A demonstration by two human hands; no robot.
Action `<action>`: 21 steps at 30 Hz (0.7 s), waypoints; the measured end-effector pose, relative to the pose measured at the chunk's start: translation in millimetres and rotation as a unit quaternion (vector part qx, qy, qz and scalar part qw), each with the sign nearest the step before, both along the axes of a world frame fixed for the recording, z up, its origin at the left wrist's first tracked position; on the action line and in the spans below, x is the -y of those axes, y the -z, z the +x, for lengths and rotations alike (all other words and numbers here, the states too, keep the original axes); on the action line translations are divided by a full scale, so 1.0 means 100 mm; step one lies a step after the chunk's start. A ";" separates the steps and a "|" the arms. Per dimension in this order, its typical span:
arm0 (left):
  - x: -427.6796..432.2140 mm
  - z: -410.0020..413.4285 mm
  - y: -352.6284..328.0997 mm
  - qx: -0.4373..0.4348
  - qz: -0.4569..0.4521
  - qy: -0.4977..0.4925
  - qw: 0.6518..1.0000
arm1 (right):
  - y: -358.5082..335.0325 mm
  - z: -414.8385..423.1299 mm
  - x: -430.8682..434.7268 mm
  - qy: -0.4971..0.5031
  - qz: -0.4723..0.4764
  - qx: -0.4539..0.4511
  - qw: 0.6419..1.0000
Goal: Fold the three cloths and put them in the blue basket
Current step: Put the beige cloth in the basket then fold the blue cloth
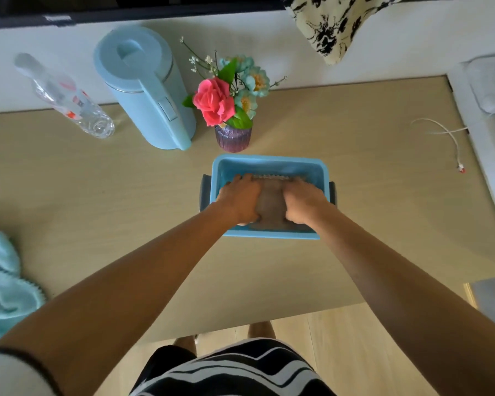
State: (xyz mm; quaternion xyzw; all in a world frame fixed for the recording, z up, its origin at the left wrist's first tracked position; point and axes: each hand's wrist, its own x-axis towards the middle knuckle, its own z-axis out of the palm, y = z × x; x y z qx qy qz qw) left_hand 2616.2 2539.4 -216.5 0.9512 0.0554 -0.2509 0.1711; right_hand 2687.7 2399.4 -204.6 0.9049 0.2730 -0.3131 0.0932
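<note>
The blue basket stands on the wooden table in the middle of the view. Inside it lies a folded brown cloth with a scalloped far edge. My left hand grips the cloth's left side, thumb tucked under its near edge. On the cloth's right side my right hand holds it the same way. Both hands are down inside the basket. A light blue cloth lies crumpled at the table's left edge. I see no third cloth; what lies under the brown one is hidden.
Behind the basket stand a purple vase of flowers, a light blue kettle and a clear plastic bottle. A white cable lies at the right. The table's near edge is just before my legs.
</note>
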 end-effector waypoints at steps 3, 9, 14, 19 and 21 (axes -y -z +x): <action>-0.13 -0.26 -0.30 0.080 -0.109 -0.095 0.986 | -0.26 -0.07 0.04 0.045 0.098 0.008 0.994; -0.54 -1.11 -0.72 0.205 -0.222 -0.275 0.913 | -0.55 -0.65 -0.20 0.145 0.341 0.017 0.929; -0.96 -1.91 -0.73 0.234 -0.218 -0.369 0.873 | -0.63 -1.27 -0.79 0.140 0.465 0.000 0.874; -1.35 -2.62 -0.58 0.254 -0.188 -0.441 0.840 | -0.63 -1.95 -1.43 0.104 0.505 -0.035 0.856; -1.50 -2.86 -0.49 0.251 -0.165 -0.461 0.835 | -0.59 -2.23 -1.68 0.089 0.505 -0.065 0.856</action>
